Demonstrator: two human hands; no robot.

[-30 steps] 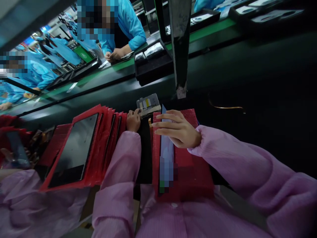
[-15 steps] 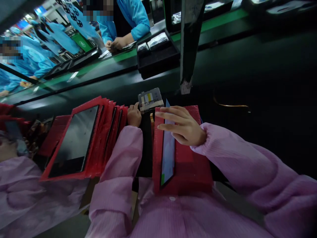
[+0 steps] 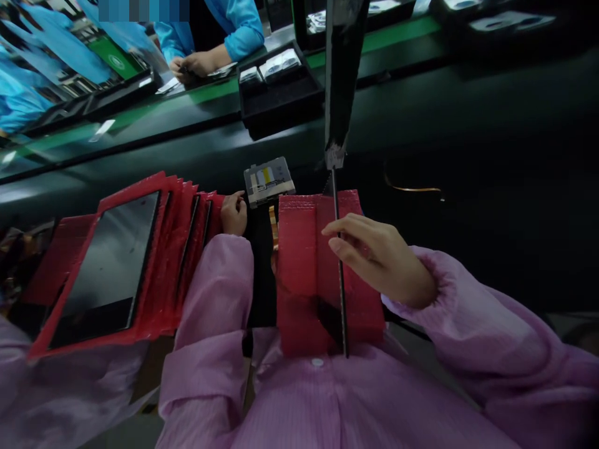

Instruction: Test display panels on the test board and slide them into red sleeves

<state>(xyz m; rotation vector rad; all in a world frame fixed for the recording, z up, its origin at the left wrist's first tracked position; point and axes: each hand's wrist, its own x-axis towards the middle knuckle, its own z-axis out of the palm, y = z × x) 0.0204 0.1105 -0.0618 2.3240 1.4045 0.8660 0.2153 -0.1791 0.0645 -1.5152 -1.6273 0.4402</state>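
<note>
The right grip point(image 3: 374, 257) pinches a thin, dark, flat panel point(image 3: 342, 296), on edge between its fingers. The panel's long axis runs near to far, past the grip both ways, over red plastic wrapping point(image 3: 298, 262).

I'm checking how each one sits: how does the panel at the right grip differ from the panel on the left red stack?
The edge-on panel shows the camera mainly a thin edge; the face-up panel shows a broad glossy face. The right grip is at the edge-on panel; no hand covers the face-up panel. Both look thin and dark.
</note>
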